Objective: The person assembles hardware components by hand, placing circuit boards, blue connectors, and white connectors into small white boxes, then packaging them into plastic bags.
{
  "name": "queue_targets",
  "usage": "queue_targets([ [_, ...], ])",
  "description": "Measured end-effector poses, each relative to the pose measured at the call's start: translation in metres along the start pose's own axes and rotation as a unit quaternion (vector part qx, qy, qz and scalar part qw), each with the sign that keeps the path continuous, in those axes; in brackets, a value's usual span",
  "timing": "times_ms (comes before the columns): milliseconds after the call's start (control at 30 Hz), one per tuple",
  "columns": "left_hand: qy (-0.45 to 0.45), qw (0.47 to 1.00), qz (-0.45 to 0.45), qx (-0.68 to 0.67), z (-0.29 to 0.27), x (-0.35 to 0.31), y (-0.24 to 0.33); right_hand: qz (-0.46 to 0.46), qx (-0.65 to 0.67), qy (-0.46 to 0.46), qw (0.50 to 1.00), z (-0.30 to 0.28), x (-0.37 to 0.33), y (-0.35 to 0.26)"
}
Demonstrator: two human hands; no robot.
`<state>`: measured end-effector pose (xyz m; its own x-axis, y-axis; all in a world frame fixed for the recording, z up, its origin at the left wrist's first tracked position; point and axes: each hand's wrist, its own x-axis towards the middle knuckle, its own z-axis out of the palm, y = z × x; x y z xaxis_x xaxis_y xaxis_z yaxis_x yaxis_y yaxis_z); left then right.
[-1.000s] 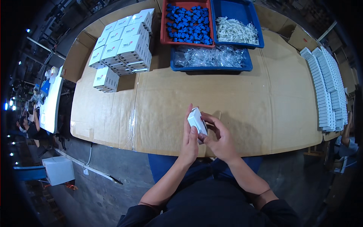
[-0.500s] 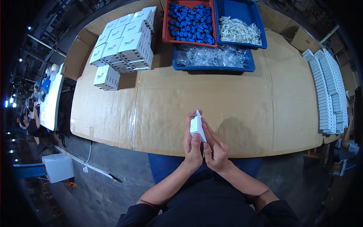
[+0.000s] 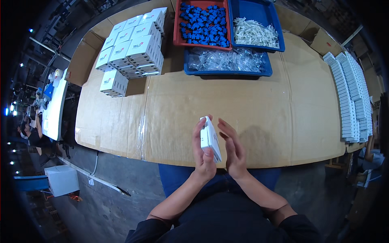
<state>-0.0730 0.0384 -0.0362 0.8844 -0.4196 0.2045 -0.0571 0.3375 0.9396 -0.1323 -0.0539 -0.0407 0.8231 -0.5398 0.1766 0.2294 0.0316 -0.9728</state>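
Upright above the near part of the cardboard-covered table, a small flat white box is gripped by my left hand. The thumb lies along its near end and the fingers wrap its left side and far end. My right hand is just to the right of the box, its fingers stretched and slightly curved, with a gap between palm and box. It holds nothing.
Stacked white boxes rise at the far left. A red tray of blue parts, a blue tray of white pieces and another blue tray of clear plastic pieces stand ahead. Flat white boxes are piled at the right.
My right hand has come off the box and moved right, its fingers opening. In my left hand the box has turned a little and shifted slightly left.
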Motion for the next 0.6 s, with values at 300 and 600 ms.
queue_targets([
  [300, -0.071, 0.991, 0.104, 0.052, 0.0, -0.007, -0.017, 0.408, 0.528, -0.121, 0.735, -0.024, 0.001, 0.011],
  [600, -0.147, 0.981, 0.095, 0.079, -0.002, -0.005, -0.009, 0.371, 0.39, -0.124, 0.833, -0.032, -0.003, 0.019],
])
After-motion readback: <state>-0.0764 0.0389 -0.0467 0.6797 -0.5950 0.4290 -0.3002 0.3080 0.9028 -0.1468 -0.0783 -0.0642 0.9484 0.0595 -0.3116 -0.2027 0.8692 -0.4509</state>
